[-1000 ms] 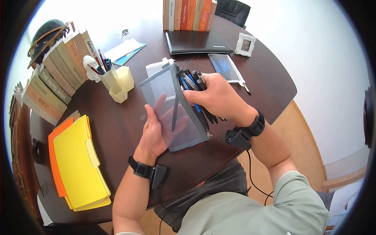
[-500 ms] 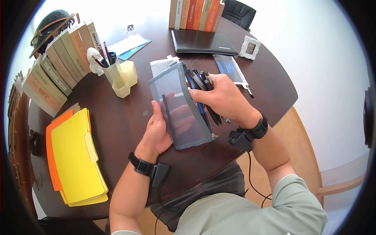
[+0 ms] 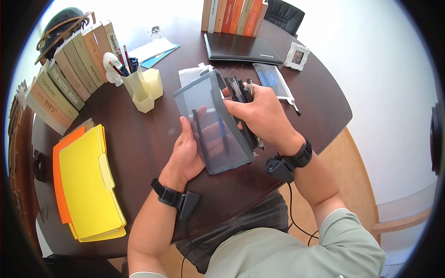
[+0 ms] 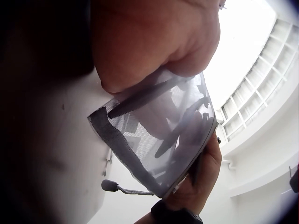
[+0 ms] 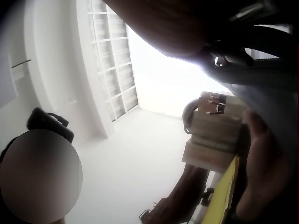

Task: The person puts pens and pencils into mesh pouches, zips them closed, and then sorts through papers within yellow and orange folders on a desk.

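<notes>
A grey mesh zip pouch [image 3: 208, 153] is tilted over the desk in the head view. My left hand [image 3: 181, 160] supports it from behind, with straight fingers showing through the mesh and the thumb beside its left edge. My right hand [image 3: 266, 111] grips a bunch of pens [image 3: 241, 90], mostly black with clear parts, at the pouch's open zip side. Its thumb overlaps the zip edge. Through the mesh show a dark pen [image 3: 198, 132] and something blue. Pen-like shapes and a hanging zip pull [image 4: 110, 185] appear in the left wrist view.
A second pouch [image 3: 273, 81] with blue contents lies near the closed laptop [image 3: 243, 47] and picture frame [image 3: 296, 56]. Books [image 3: 65, 85], a pen holder [image 3: 146, 92], and yellow folders [image 3: 88, 185] stand or lie at left. White paper [image 3: 190, 76] lies behind the held pouch.
The blue pens that showed in my right hand's bunch are no longer visible there, and blue now shows through the mesh. The pouch shifted slightly right in the head view.
</notes>
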A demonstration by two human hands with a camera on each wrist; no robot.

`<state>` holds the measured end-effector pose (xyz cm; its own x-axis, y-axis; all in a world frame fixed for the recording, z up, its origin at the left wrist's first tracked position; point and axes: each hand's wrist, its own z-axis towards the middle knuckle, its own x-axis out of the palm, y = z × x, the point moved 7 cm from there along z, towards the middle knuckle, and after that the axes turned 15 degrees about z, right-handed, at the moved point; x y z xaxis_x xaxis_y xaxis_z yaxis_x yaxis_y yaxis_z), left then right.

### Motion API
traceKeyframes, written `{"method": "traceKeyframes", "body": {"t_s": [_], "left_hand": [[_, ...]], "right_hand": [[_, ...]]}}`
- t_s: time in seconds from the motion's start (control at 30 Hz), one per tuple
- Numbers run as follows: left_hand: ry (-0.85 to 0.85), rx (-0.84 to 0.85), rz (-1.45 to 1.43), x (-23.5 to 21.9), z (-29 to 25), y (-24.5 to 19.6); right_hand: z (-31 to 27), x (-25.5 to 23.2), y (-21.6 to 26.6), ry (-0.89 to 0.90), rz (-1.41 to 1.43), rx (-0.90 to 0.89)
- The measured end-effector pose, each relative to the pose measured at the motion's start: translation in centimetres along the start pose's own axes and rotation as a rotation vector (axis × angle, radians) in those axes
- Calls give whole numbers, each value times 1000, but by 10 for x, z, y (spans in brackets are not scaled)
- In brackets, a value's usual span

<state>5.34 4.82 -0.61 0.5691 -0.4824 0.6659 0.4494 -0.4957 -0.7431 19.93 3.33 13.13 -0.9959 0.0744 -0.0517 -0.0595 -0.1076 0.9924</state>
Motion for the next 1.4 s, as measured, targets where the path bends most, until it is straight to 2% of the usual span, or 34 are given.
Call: {"method": "traceKeyframes", "body": {"t_s": [0.03, 0.17, 0.23, 0.3, 0.37, 0.53, 0.67, 0.8, 0.93, 1.0, 1.1, 1.4], "left_hand": [[26, 9, -10, 0, -1, 0], [-42, 6, 29, 0, 1, -1], [-77, 0, 35, -4, 0, 1], [-61, -14, 30, -10, 2, 4], [-44, -12, -45, -8, 4, 5], [-23, 33, -41, 2, 4, 0], [-26, 29, -31, 2, 5, 1], [-65, 40, -30, 10, 6, 2], [-127, 4, 19, 2, 3, 1], [-155, -13, 52, 0, -2, 0], [-152, -23, 91, -5, -1, 1], [-127, -36, 78, -7, -1, 2]], "right_hand": [[0, 1, 0, 12, 14, -3], [1, 4, 0, 7, -11, -27], [-1, 2, 4, -5, -94, -99], [0, -1, -1, -30, -56, -171], [-2, -3, -2, -44, -11, -172], [-7, -8, -14, -32, 79, -34], [-10, -13, -18, -94, 156, -29], [-13, -18, -11, -77, 41, -37], [-7, -24, -20, -129, 33, -112], [-6, -25, -25, -147, 45, -78], [-6, -23, -15, -109, -56, -86], [5, -19, -17, -56, -27, -45]]}}
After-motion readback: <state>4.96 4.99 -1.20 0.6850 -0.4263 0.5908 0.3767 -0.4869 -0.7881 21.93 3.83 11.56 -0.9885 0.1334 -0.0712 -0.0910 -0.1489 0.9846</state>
